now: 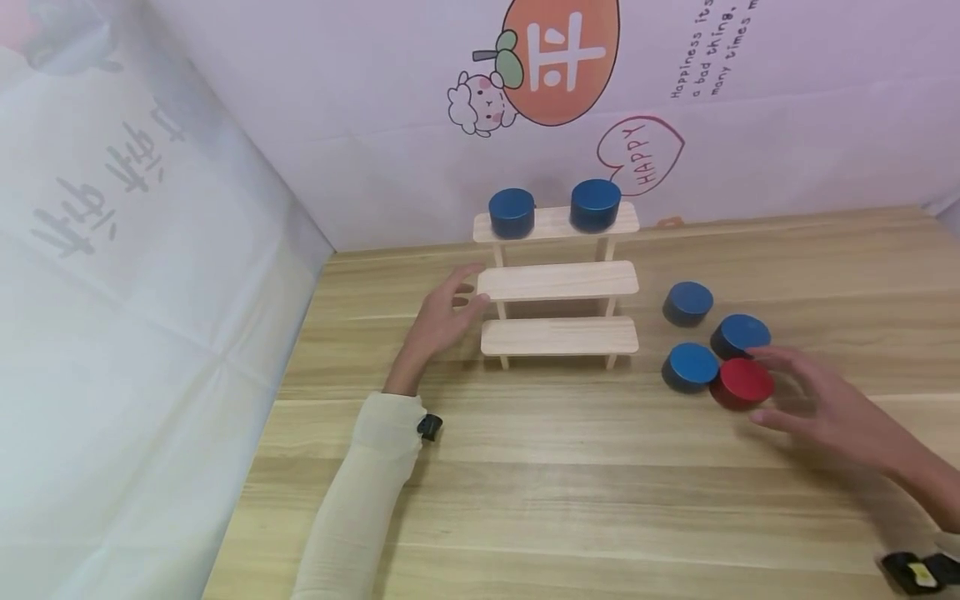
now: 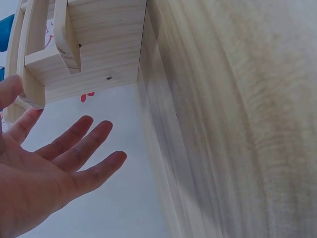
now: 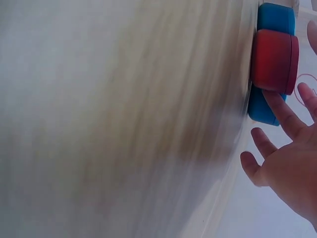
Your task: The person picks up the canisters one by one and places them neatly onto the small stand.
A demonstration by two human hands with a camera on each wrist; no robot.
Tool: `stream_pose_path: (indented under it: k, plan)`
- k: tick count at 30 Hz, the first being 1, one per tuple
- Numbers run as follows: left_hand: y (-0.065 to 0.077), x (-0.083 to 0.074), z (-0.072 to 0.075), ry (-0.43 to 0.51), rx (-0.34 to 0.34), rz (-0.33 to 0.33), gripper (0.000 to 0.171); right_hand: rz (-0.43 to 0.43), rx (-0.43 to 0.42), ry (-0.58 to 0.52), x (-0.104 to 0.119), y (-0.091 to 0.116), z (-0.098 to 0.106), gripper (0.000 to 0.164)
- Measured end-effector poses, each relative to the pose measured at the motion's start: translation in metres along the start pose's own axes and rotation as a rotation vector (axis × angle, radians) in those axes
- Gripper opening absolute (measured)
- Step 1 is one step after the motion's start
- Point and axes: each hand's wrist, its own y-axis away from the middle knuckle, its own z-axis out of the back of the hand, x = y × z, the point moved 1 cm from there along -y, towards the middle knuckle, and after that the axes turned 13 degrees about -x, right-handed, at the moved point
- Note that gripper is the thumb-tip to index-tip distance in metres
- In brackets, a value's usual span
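Note:
A three-tier wooden stand [image 1: 558, 281] stands near the back of the table. My left hand [image 1: 444, 314] is at its left end, thumb and index finger pinching the middle tier's end, the other fingers spread. Two blue round tins, one at left [image 1: 512, 214] and one at right [image 1: 596, 206], sit on the top tier. Right of the stand, a red round tin [image 1: 742, 384] is beside blue tins at its left [image 1: 690, 367] and behind [image 1: 740, 336]. My right hand [image 1: 832, 408] is around the red tin's right side, fingers spread, without gripping it; one fingertip looks close to it [image 3: 275, 62].
Another blue tin [image 1: 687, 303] lies on the table between the stand and the other tins. A printed white cloth [image 1: 390, 125] hangs behind the table, with another white cloth [image 1: 127, 333] along the left side. The tabletop [image 1: 540, 475] has wood grain.

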Motion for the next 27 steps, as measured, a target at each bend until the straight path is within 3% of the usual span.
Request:
stream_pose_path:
  k: [12,21,27]
  plan:
    - [0.0005,-0.0013,0.0013,0.001,0.02,0.018,0.051,0.043,0.031,0.033,0.0012,-0.005,-0.0066,0.072]
    - [-0.0003,-0.0016,0.0021,-0.007,0.026,0.029,0.052,0.182,-0.039,0.119,0.0001,-0.0082,-0.01,0.061]
    - [0.0005,-0.0021,0.0027,-0.005,0.021,0.043,0.052,0.134,-0.027,0.137,0.0009,-0.0087,-0.0092,0.06]
